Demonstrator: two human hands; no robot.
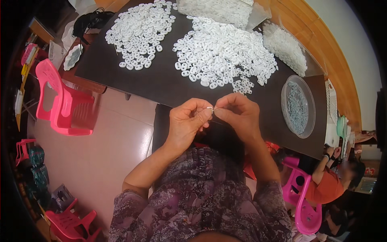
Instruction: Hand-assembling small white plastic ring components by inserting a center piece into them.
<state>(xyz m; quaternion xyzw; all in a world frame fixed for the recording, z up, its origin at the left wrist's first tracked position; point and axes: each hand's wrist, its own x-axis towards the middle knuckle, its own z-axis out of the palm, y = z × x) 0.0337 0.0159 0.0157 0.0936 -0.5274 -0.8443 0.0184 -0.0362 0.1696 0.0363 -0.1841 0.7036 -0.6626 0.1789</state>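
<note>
Close in front of my body, over the near edge of the dark table (161, 82), both hands meet at their fingertips. My left hand (183, 123) pinches a small white plastic piece (209, 108) between thumb and fingers. My right hand (244, 115) is closed in a pinch right beside that piece; what its fingertips hold is too small to make out. Beyond the hands spreads a large heap of white oval two-hole plastic pieces (225, 52). A smaller cluster of white pieces (243, 85) lies at its near edge, closest to my right hand.
Another heap of white oval pieces (139, 34) lies at left. Clear bags of white pieces (217, 12) stand at the back. A round clear tub (284, 107) of small bluish-grey parts sits right. Pink chairs (60, 101) flank the table; a person in orange (328, 187) sits right.
</note>
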